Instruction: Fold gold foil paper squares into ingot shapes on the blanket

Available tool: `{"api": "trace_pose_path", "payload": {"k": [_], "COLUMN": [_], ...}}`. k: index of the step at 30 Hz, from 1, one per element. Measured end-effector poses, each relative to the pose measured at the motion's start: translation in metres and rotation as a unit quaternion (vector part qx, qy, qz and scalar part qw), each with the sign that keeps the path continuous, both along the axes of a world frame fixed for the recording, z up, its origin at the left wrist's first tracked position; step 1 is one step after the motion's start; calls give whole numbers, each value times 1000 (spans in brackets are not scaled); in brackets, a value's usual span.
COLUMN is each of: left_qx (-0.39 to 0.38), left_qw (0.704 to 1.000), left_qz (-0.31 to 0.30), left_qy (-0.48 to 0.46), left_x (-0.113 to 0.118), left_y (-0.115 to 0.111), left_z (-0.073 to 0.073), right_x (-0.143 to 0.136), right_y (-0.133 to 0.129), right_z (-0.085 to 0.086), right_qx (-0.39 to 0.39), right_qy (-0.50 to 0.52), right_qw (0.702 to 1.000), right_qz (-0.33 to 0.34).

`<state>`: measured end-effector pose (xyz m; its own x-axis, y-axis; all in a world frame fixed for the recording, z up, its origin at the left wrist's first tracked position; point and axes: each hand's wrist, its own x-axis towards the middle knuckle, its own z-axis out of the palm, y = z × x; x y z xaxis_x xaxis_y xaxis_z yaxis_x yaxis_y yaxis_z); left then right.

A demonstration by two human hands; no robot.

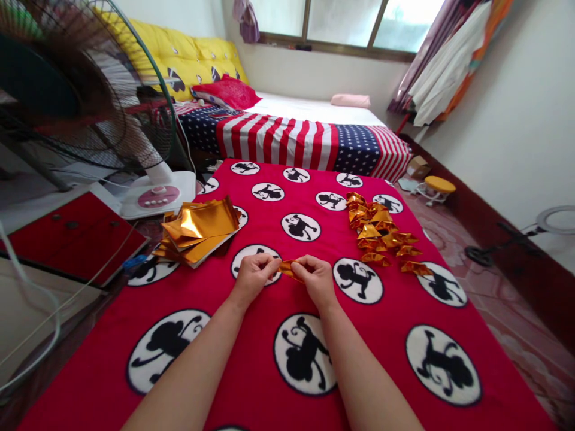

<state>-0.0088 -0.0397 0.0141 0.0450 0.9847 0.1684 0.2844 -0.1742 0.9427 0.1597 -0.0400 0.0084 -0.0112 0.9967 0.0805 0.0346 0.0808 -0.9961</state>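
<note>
A small folded piece of gold foil paper [290,270] is stretched between my two hands, just over the middle of the red cloth. My left hand [257,272] pinches its left end between thumb and fingers. At the other end, my right hand [315,276] closes on it the same way. Both hands cover much of the piece. To the left lies an uneven stack of flat gold foil sheets [209,221]. On the right sits a loose group of several folded gold foil pieces [375,230], shaped like small boats.
The red cloth [215,359] with black monkey prints covers the surface before me. A fan [67,96] stands at the left on a white base [157,194]. Beyond is a bed with a striped, starred cover [278,140]. A yellow stool [439,184] stands on the floor at right.
</note>
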Motion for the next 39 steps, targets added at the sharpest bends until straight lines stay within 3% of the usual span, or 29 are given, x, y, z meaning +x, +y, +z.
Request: {"api": "trace_pose_path", "payload": {"k": [8,14,23,27,31,39], "left_qx": [33,-26,-34,-53,-26,-11], "left_qw": [988,999,997,996,999,1000], "left_qz": [-95,20,57,53,20,-11], "left_qy": [118,6,-45,-50,-8,-14], "left_x": [2,-2,2,2,2,3], "left_y": [1,4,3,3,1,1], "left_z": [-2,-6,-5,-5,-3,1], "right_x": [2,1,0,-1,0,2], "right_y": [0,0,-4,-4,-2,-2], "right_z": [0,6,6,6,6,9], "right_qx": [8,10,32,28,14,33], "right_qy": [-23,27,-15,-6,33,39], "right_qw": [999,999,999,1000,999,997], "right_qz": [46,32,5,8,37,50]}}
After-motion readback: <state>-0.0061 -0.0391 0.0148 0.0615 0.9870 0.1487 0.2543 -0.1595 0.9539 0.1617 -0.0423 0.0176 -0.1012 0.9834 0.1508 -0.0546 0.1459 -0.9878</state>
